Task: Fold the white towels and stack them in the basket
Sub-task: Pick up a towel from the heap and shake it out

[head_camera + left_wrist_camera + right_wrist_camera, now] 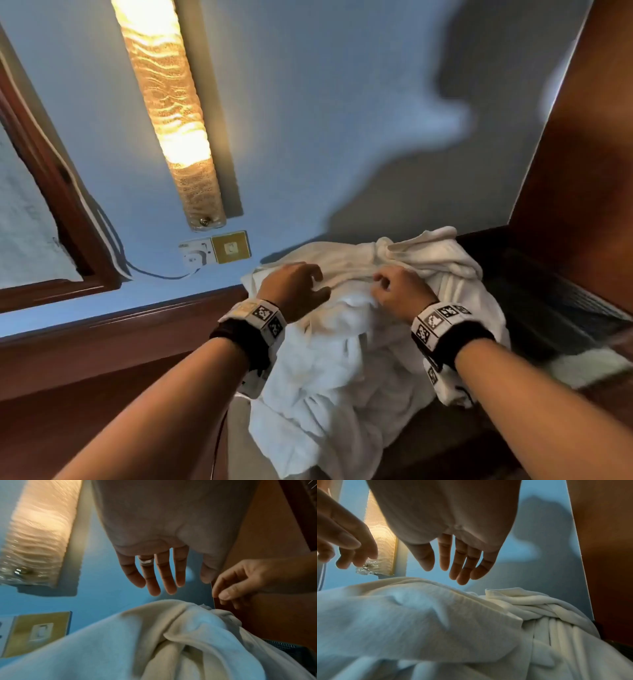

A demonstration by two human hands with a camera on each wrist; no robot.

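Towels (346, 346) heaped betw. wall lamp (168, 113) & dark basket (548, 308), both grips spread above.

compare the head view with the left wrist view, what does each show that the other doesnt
Only the head view shows both wrist bands, the window frame and the towel pile's full drape. Only the left wrist view shows the left hand from below: straight fingers clear of the cloth, with a ring. Both show the right hand, the white towels, wall lamp and brass switch plate.
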